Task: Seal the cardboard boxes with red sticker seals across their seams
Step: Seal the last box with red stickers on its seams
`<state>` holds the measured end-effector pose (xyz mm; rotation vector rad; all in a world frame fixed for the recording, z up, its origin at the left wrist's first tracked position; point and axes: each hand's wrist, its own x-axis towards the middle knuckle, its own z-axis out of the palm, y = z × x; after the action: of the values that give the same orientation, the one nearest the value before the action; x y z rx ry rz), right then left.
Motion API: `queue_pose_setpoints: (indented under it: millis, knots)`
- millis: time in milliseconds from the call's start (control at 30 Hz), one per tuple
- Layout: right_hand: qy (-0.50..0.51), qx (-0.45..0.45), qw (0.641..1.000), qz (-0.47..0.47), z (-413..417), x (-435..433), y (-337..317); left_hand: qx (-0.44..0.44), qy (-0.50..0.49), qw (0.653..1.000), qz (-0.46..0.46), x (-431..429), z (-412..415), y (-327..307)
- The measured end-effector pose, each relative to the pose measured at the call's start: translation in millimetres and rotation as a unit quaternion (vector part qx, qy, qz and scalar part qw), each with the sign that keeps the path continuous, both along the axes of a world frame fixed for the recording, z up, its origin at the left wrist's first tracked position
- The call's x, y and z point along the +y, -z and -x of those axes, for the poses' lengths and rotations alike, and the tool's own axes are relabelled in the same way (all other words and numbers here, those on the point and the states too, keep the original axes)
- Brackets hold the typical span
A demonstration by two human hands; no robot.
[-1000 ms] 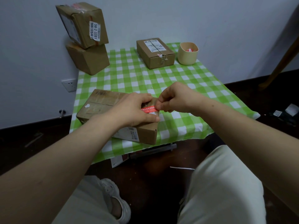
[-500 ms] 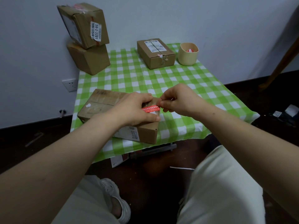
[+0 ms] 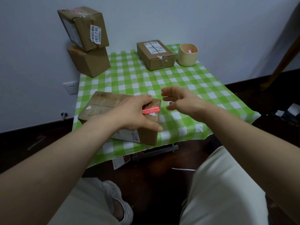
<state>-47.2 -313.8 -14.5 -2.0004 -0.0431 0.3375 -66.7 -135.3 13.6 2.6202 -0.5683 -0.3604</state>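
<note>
My left hand [image 3: 134, 114] lay flat, gripping nothing, pinning the near box [image 3: 103, 108]; red seal [image 3: 151, 110] stuck just beyond its fingertips; right hand [image 3: 181, 101] hovered open, empty; judged: should rub seal firmly across seam.

Single view, head-worn wide-angle camera. Looks forward and down from seated height over own knees. Both forearms enter from bottom corners, large in frame; left hand [image 3: 132, 113] and right hand [image 3: 181, 101] near centre. Table [image 3: 203, 88] fills middle, close, its near edge just beyond knees. Wall [image 3: 162, 18] across top, straight ahead behind table. Floor [image 3: 154, 176] visible below table edge. Wide lens bends edges. No second view.
</note>
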Motion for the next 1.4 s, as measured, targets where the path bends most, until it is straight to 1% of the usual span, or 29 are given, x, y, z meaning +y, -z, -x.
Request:
queue_pose_setpoints:
  millis: [67, 100, 133, 200, 300, 367, 433, 500, 567, 633, 833, 933, 1067, 1133, 1200, 1267, 1333, 1400]
  knots:
    - [-0.074, 0.051, 0.996, -0.006, 4.8, 2.5, 9.6, 0.003, 0.016, 1.0, -0.019, -0.5, 1.3, -2.2]
    - [-0.094, 0.057, 0.994, -0.004, 8.3, 5.3, 14.0, 0.004, 0.021, 0.999, -0.026, 0.4, 1.3, -3.8]
    - [-0.097, 0.048, 0.994, 0.0, 10.5, 7.2, 18.9, 0.008, 0.03, 0.999, -0.035, 2.3, 1.2, -5.7]
    - [-0.069, 0.012, 0.998, 0.0, 15.9, 11.4, 27.1, 0.002, 0.063, 0.995, -0.077, 8.8, 2.5, -9.4]
    - [-0.052, -0.023, 0.998, -0.018, 28.8, 19.8, 37.0, -0.045, 0.112, 0.978, -0.169, 21.5, 13.9, -14.7]
    - [-0.06, -0.037, 0.997, -0.031, 37.1, 27.3, 40.0, -0.062, 0.118, 0.971, -0.196, 31.8, 26.4, -14.6]
    - [-0.053, -0.045, 0.996, -0.051, 41.5, 32.9, 38.9, -0.107, 0.1, 0.974, -0.173, 40.9, 40.4, -10.2]
    - [-0.045, -0.063, 0.995, -0.059, 43.1, 36.4, 37.0, -0.183, 0.052, 0.975, -0.111, 46.3, 52.5, -4.5]
    - [-0.044, -0.078, 0.994, -0.059, 44.4, 38.0, 36.5, -0.259, 0.018, 0.964, -0.061, 48.2, 60.2, 2.6]
    - [-0.048, -0.095, 0.993, -0.048, 47.3, 39.1, 36.1, -0.293, 0.022, 0.954, -0.052, 47.4, 63.8, 7.3]
    - [-0.051, -0.132, 0.99, -0.026, 55.2, 44.2, 36.3, -0.28, -0.005, 0.957, -0.069, 35.3, 68.4, 11.3]
    - [-0.044, -0.138, 0.989, -0.026, 58.1, 46.7, 37.6, -0.263, -0.029, 0.96, -0.093, 29.9, 72.0, 11.2]
    - [-0.043, -0.144, 0.988, -0.023, 60.4, 48.0, 38.4, -0.273, -0.035, 0.953, -0.124, 26.4, 76.8, 9.1]
    - [-0.049, -0.114, 0.991, -0.046, 58.5, 44.9, 40.9, -0.268, -0.037, 0.956, -0.117, 27.3, 76.5, 7.8]
    - [-0.018, -0.02, 0.992, -0.124, 55.0, 43.0, 44.1, -0.25, -0.046, 0.964, -0.08, 31.5, 74.7, 6.7]
    - [0.036, 0.088, 0.981, -0.166, 50.1, 44.6, 46.6, -0.241, -0.052, 0.967, -0.059, 38.3, 74.7, 6.2]
    - [0.052, 0.136, 0.979, -0.142, 47.4, 47.9, 45.3, -0.239, -0.075, 0.965, -0.082, 46.7, 78.9, 8.7]
    - [0.038, 0.145, 0.983, -0.107, 46.4, 51.8, 39.3, -0.217, -0.125, 0.963, -0.096, 52.9, 86.8, 11.8]
